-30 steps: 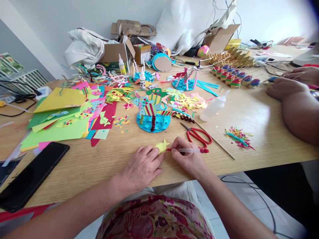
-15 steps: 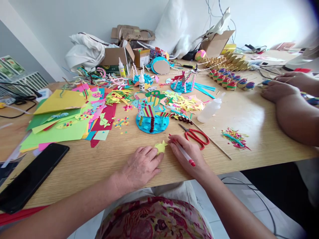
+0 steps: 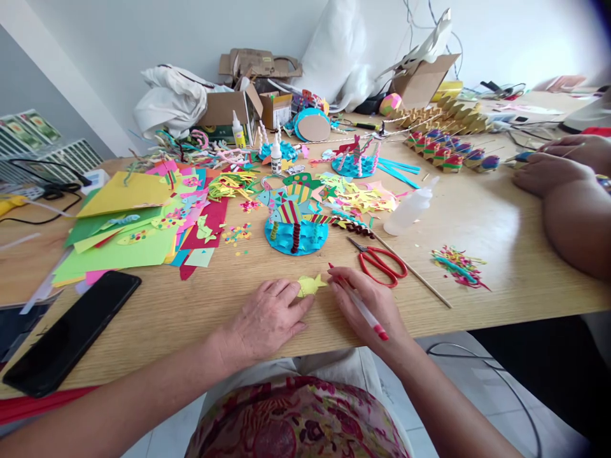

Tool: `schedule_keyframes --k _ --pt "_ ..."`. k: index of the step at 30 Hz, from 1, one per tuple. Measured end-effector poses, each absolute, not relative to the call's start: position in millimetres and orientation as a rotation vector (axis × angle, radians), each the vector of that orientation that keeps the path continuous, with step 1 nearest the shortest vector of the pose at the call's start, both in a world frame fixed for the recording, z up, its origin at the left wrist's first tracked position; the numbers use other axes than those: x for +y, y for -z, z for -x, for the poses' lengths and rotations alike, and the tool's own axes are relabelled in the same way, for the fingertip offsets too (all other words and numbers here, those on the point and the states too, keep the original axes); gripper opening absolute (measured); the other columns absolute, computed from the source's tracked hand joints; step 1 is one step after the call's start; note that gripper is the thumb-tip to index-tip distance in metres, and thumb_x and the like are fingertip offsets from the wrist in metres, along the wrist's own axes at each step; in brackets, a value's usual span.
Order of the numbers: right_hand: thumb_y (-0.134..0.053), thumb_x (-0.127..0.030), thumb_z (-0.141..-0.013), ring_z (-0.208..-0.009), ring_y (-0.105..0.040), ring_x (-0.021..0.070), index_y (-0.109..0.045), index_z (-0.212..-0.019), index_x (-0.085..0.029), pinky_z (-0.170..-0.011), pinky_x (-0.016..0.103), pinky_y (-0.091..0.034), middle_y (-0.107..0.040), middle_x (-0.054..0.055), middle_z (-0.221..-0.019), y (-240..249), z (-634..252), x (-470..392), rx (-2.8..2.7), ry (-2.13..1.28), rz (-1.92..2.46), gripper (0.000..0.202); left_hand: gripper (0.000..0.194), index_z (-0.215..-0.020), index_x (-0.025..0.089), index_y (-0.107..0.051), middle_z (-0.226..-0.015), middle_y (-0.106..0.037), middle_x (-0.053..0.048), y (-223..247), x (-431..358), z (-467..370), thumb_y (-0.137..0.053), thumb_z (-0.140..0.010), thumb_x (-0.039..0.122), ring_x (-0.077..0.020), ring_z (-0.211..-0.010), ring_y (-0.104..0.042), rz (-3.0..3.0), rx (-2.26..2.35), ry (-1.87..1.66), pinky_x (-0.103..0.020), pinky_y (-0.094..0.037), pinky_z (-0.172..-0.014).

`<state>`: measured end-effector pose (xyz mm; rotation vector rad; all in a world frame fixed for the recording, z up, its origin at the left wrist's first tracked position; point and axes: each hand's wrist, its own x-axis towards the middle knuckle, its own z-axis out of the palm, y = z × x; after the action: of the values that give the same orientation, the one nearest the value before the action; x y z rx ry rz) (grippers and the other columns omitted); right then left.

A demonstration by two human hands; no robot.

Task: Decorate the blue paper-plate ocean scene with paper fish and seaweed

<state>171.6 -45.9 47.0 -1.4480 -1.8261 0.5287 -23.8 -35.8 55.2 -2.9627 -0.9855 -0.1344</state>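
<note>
A small yellow paper fish [image 3: 310,285] lies flat on the wooden table near its front edge. The fingertips of my left hand [image 3: 271,316] press on its left part, with fingers close together. Just right of the fish, my right hand [image 3: 365,305] is closed round a red-tipped pen [image 3: 365,310], whose tip points up and left, above the fish's tail and apart from it. Red-handled scissors [image 3: 379,262] lie beyond my right hand, beside a thin wooden stick [image 3: 420,277]. Behind the fish stands a blue round base [image 3: 305,243] with striped paper fish on it.
Coloured paper sheets [image 3: 114,245] and a black phone [image 3: 71,331] are at the left. Glue bottles [image 3: 275,157], paper scraps and boxes stand farther back. A translucent bottle [image 3: 408,213] is right of centre. Another person's arms [image 3: 568,203] rest at the far right.
The view has shifted slightly, so the table things appear farther right. The pen tip has lifted or moved a little off the fish's tail, and more of the tail shows.
</note>
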Motion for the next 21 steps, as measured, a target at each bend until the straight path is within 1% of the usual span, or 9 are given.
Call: schedule_keyframes --k 1,3,6,9,15,21 --pt "-0.045 -0.025 -0.082 -0.078 -0.062 0.0164 -0.057 -0.091 -0.020 -0.070 0.026 -0.046 -0.067 0.006 -0.087 -48.7 -172.4 -46.2 -1.804 -0.572 1.440 0.016 0.039 -0.120 0.021 -0.045 -0.103 -0.050 -0.007 -55.0 -36.3 23.5 -0.053 -0.083 0.032 -0.0230 -0.100 -0.045 2.960 -0.991 0.134 -0.037 -0.041 -0.083" --pt "-0.044 -0.025 -0.081 -0.069 -0.061 0.0146 -0.058 -0.085 -0.020 -0.062 0.023 -0.045 -0.066 0.003 -0.076 -52.0 -173.3 -46.0 -1.760 -0.716 1.435 0.015 0.041 -0.122 0.021 -0.044 -0.104 -0.050 -0.007 -54.3 -37.4 23.0 -0.052 -0.083 0.032 -0.0231 -0.100 -0.045 2.956 -1.004 0.129 -0.038 -0.041 -0.084" --pt "-0.043 -0.019 -0.076 -0.056 -0.055 0.0125 -0.057 -0.078 -0.020 -0.052 0.022 -0.041 -0.060 -0.001 -0.062 -53.1 -172.7 -44.5 -1.706 -0.885 1.464 0.014 0.042 -0.123 0.022 -0.043 -0.107 -0.049 -0.008 -53.1 -39.0 22.2 -0.052 -0.083 0.033 -0.0233 -0.102 -0.044 2.950 -1.037 0.131 -0.038 -0.040 -0.085" --pt "-0.045 -0.017 -0.072 -0.053 -0.051 0.0114 -0.054 -0.072 -0.019 -0.048 0.022 -0.038 -0.058 -0.002 -0.061 -49.8 -171.2 -42.5 -1.657 -0.903 1.475 0.009 0.040 -0.121 0.021 -0.045 -0.108 -0.049 -0.009 -52.2 -40.5 21.7 -0.052 -0.084 0.033 -0.0235 -0.104 -0.044 2.942 -1.064 0.146 -0.039 -0.040 -0.086" --pt "-0.046 -0.017 -0.070 -0.047 -0.045 0.0088 -0.050 -0.065 -0.019 -0.043 0.019 -0.032 -0.053 -0.004 -0.056 -46.6 -168.1 -41.0 -1.663 -0.906 1.406 0.006 0.039 -0.120 0.022 -0.046 -0.110 -0.049 -0.009 -48.0 -42.0 22.1 -0.052 -0.084 0.033 -0.0241 -0.106 -0.044 2.924 -1.082 0.181 -0.040 -0.040 -0.087" --pt "-0.046 -0.015 -0.069 -0.048 -0.047 0.0092 -0.051 -0.066 -0.019 -0.044 0.020 -0.033 -0.054 -0.003 -0.056 -45.1 -166.0 -40.7 -1.733 -0.827 1.443 0.007 0.038 -0.120 0.022 -0.046 -0.111 -0.049 -0.009 -45.0 -42.4 22.5 -0.051 -0.084 0.034 -0.0243 -0.106 -0.043 2.918 -1.082 0.191 -0.039 -0.040 -0.086"
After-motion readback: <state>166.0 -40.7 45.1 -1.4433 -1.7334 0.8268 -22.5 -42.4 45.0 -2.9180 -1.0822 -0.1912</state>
